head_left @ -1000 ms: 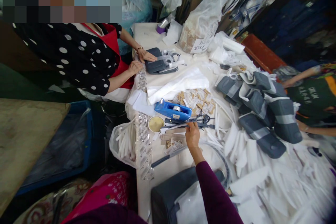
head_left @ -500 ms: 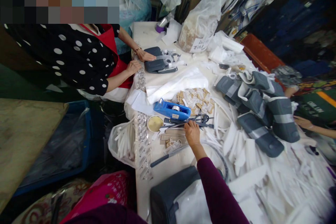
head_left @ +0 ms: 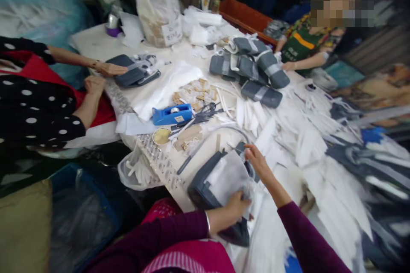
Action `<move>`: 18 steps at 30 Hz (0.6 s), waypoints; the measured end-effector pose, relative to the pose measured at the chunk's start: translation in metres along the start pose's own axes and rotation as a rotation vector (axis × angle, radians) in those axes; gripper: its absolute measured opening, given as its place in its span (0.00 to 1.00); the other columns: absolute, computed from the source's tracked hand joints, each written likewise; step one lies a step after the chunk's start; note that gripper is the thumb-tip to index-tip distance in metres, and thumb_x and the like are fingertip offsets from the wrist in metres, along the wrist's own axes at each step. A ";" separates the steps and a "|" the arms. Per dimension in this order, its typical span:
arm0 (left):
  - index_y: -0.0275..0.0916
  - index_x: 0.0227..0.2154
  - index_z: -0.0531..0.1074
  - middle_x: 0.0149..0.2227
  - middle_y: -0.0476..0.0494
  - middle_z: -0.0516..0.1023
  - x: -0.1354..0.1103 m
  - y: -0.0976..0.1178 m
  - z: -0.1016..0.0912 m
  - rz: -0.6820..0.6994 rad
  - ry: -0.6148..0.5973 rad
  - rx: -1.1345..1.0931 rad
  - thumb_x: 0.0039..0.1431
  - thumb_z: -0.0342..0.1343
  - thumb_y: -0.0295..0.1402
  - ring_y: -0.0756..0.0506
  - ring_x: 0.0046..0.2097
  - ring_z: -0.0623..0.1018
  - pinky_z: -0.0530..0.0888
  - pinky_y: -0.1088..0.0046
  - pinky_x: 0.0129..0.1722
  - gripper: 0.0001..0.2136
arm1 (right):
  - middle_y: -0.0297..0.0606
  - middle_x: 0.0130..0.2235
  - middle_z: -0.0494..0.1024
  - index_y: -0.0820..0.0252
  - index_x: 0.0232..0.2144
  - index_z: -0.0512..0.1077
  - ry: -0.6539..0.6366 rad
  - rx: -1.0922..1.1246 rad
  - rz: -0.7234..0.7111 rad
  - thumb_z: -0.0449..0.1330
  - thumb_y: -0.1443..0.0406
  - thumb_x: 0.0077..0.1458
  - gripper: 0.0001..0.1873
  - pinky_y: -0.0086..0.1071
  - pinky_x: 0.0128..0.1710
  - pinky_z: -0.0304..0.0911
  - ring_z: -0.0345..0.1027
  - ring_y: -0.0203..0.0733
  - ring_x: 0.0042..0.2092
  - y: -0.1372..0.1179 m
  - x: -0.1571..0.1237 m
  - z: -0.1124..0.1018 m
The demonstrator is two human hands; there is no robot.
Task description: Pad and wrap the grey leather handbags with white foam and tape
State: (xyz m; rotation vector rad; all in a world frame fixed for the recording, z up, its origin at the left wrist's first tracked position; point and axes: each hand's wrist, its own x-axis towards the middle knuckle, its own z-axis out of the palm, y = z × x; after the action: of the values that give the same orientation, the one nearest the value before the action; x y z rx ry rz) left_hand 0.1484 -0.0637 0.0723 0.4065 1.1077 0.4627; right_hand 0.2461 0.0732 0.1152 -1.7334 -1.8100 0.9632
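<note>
Strewn with white padding [head_left: 301, 123] and scraps, a crowded workroom worktop [head_left: 89, 45] fills my head view. At its near edge lies a dark grey bag [head_left: 201, 187], a white sheet [head_left: 226, 175] over it. My left hand [head_left: 236, 207], nearly closed, has hold of the sheet, I judge to stop it sliding. My right hand [head_left: 258, 164], partly open, hangs by the bag's far side; blur prevents my telling whether it grips the slim item [head_left: 235, 148] at its fingertips. A blue tape dispenser [head_left: 173, 114] and round tin [head_left: 162, 136] sit nearby, likely for easy reach. Beyond, more grey bags [head_left: 251, 68] lie piled beside one co-worker [head_left: 335, 36]; at left, another co-worker's hand [head_left: 112, 69] rests flat on a similar bag [head_left: 130, 79], seemingly steadying it.
</note>
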 end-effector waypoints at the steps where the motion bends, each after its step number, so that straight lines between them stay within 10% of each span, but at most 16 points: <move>1: 0.34 0.44 0.67 0.27 0.49 0.72 0.004 -0.003 0.001 0.004 -0.011 0.028 0.57 0.58 0.30 0.52 0.20 0.70 0.69 0.76 0.21 0.13 | 0.31 0.26 0.67 0.60 0.43 0.69 0.061 0.165 0.088 0.50 0.52 0.59 0.20 0.31 0.31 0.56 0.61 0.38 0.30 0.010 -0.026 -0.013; 6: 0.36 0.44 0.64 0.26 0.52 0.71 0.017 -0.010 0.001 0.044 -0.078 0.084 0.56 0.60 0.37 0.52 0.20 0.73 0.72 0.75 0.22 0.17 | 0.30 0.22 0.66 0.61 0.25 0.70 0.093 0.674 0.395 0.64 0.52 0.48 0.17 0.30 0.28 0.52 0.57 0.33 0.26 0.057 -0.151 -0.054; 10: 0.35 0.41 0.65 0.27 0.51 0.72 0.015 -0.011 -0.001 0.082 -0.117 0.092 0.54 0.61 0.38 0.51 0.21 0.74 0.74 0.73 0.24 0.17 | 0.31 0.23 0.70 0.62 0.37 0.73 -0.002 0.827 0.538 0.67 0.51 0.43 0.23 0.29 0.29 0.56 0.61 0.33 0.25 0.088 -0.216 -0.050; 18: 0.34 0.40 0.66 0.27 0.48 0.73 0.012 -0.011 -0.003 0.086 -0.129 0.128 0.52 0.64 0.38 0.50 0.23 0.76 0.75 0.74 0.25 0.18 | 0.27 0.11 0.60 0.61 0.18 0.68 0.055 0.665 0.690 0.65 0.54 0.33 0.16 0.27 0.15 0.41 0.49 0.29 0.14 0.132 -0.219 -0.017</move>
State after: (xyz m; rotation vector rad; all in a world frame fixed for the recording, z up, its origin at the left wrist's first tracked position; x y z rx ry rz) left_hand 0.1513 -0.0661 0.0566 0.5902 0.9997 0.4364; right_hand 0.3699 -0.1445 0.0592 -1.8885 -0.6778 1.5331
